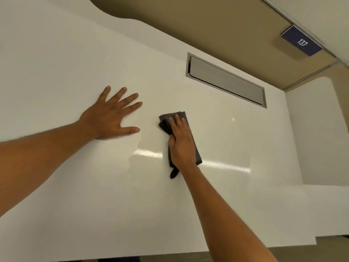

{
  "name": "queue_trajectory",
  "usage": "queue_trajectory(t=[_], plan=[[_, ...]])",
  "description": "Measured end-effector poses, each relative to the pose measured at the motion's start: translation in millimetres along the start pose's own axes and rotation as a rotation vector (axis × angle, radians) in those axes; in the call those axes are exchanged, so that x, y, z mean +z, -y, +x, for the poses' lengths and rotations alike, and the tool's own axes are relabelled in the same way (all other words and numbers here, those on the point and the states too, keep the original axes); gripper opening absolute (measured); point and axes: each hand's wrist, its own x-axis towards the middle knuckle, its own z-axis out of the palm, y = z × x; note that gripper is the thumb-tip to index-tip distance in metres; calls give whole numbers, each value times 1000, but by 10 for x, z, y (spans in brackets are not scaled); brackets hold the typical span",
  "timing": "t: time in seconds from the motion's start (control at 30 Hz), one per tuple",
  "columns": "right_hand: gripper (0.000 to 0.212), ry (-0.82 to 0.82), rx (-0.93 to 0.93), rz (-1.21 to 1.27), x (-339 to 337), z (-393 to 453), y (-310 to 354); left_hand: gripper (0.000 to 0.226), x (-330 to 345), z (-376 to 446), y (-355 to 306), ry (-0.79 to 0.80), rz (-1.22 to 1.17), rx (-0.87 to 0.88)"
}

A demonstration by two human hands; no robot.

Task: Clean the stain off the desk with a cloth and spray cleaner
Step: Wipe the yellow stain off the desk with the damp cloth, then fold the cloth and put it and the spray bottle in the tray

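Flat right hand [182, 143] presses one grey cloth [181, 118] onto desk [94, 195]; left hand [111, 115] splayed, empty.

Bare forearms, sleeveless, no jewellery

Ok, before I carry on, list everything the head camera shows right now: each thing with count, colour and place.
desk: one, glossy white, fills most of the view
cloth: one, dark grey, folded, on the desk right of centre, under the right hand
cable hatch: one, grey metal, closed flap set into the desk near its far edge
partition panel: one, tan, behind the desk
number plate: one, dark blue with white 137, upper right on the panel
spray cleaner: none in view
stain: none I can make out
left hand: one, flat on the desk, fingers spread, holding nothing
right hand: one, pressed flat on the cloth
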Motion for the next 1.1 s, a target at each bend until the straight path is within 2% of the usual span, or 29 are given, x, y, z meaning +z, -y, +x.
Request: queue_trajectory(t=[0.13, 0.2, 0.3, 0.43, 0.6, 0.77, 0.83, 0.9, 0.97, 1.1], plan=[[55, 80, 39, 33, -73, -219, 69, 98, -24, -12, -14, -9, 7, 3], [53, 65, 98, 27, -152, -209, 124, 98, -17, -11, -3, 2, 0, 3], [40, -18, 204, -119, -227, -200, 260, 99, 17, -4, 20, 12, -6, 6], [23, 24, 299, -216, -222, -131, 387, 98, 53, 12, 30, 8, -14, 1], [18, 50, 289, -308, -194, 60, 381, 96, 65, -8, 25, 21, -48, -11], [16, 81, 277, -276, -342, 436, 333, 75, -107, -145, -94, -110, 36, -7], [17, 104, 268, -260, -395, 499, 332, 75, -201, -213, -229, -61, 44, -76], [15, 111, 287, -203, -444, 493, 282, 75, -268, -297, -400, -44, -48, -176], [14, 82, 319, -69, -497, 473, 219, 59, -297, -400, -528, -93, -197, -243], [18, -3, 319, 370, -678, 475, 301, 40, -427, -655, -720, -151, -610, -383]])
